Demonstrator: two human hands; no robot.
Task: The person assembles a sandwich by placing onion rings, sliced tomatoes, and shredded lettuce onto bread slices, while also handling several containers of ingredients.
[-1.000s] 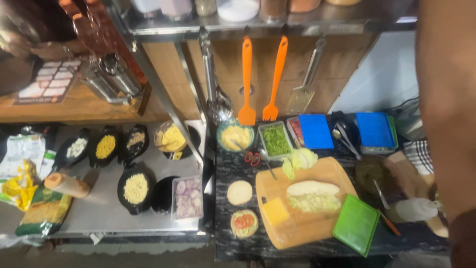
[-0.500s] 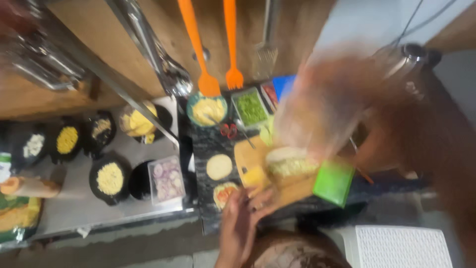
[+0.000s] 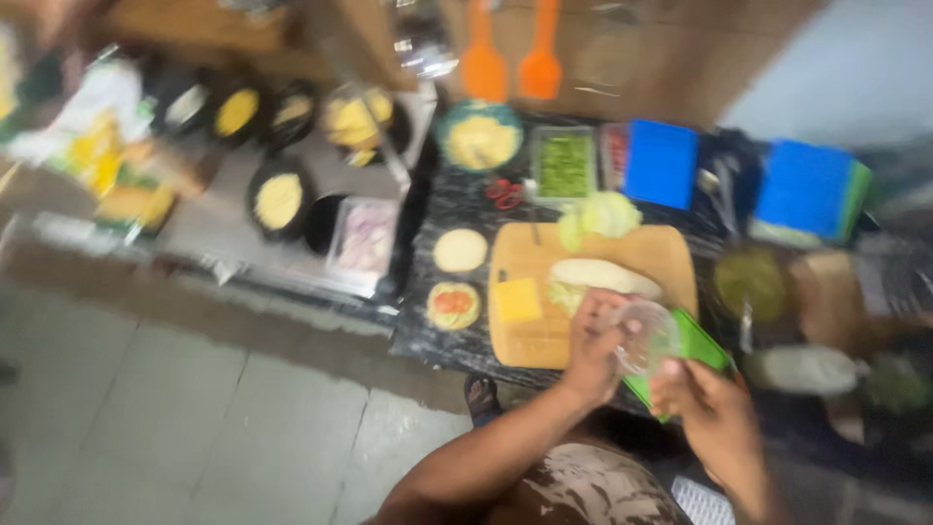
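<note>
The picture is blurred. My left hand and my right hand are close together at the near right corner of a wooden cutting board. Both grip a crumpled clear plastic item between them; what it is cannot be told. On the board lie a long bread roll with shredded filling under it, a yellow cheese slice and, at the far edge, pale lettuce leaves. A green lid lies under my hands at the board's right edge.
Left of the board lie a plain round flatbread and one topped with tomato. Bowls of yellow fillings, a tub of sliced onion, a tray of green herbs and blue boxes line the counter. Orange spatulas hang above.
The view has swung and dropped toward the floor. My hands have come together at the board's near right corner, now gripping the clear plastic item.
</note>
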